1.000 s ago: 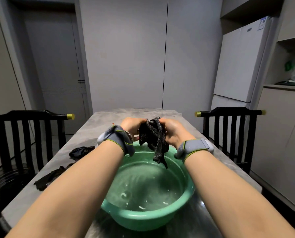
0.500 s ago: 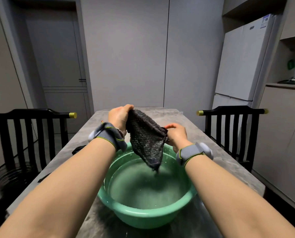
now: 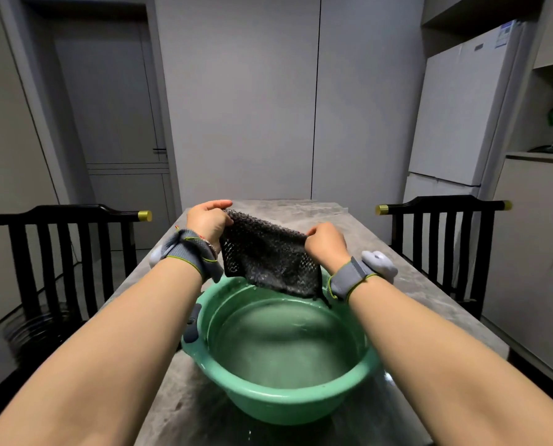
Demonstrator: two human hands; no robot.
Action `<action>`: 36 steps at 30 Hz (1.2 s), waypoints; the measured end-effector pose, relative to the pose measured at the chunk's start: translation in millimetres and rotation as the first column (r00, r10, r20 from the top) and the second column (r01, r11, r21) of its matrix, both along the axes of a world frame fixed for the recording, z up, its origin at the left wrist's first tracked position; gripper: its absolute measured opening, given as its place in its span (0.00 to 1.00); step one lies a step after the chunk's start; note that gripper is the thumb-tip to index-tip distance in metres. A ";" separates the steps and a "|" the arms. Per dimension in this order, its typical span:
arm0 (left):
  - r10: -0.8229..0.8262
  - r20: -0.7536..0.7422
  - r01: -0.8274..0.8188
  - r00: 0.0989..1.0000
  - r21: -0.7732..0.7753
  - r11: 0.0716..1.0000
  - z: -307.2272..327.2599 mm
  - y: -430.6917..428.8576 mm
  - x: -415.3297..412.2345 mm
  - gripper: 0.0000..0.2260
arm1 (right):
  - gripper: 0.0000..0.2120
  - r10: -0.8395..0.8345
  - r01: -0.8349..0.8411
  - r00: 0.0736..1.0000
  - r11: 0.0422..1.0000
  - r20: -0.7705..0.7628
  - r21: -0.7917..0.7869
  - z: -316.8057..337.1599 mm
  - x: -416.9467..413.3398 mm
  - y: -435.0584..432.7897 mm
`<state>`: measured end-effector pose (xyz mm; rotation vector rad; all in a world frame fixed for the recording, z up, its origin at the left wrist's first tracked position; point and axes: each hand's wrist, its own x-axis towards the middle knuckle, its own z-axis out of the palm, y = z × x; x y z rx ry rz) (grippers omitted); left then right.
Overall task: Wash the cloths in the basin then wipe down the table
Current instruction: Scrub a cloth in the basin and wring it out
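Head camera view: a dark mesh cloth (image 3: 268, 262), wadded and twisted between both fists a second ago, is now pulled out flat above the far rim of the green basin (image 3: 281, 403) on the grey table (image 3: 172, 394), suggesting the wringing is finished and the wiping stage is close. Left hand (image 3: 209, 220) pinches the upper corner, held higher; right hand (image 3: 326, 241) grips the opposite corner, lower. Both forearms reach forward over the water, the cloth's bottom edge hanging just above the rim.
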<state>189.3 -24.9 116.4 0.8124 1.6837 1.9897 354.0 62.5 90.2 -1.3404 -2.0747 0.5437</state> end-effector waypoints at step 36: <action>-0.514 0.034 0.452 0.857 -0.531 0.717 -23.6 13.4 100.1 0.11 | 0.13 -0.031 -0.511 0.545 0.780 -0.838 -0.362 0.3 77.3 -3.0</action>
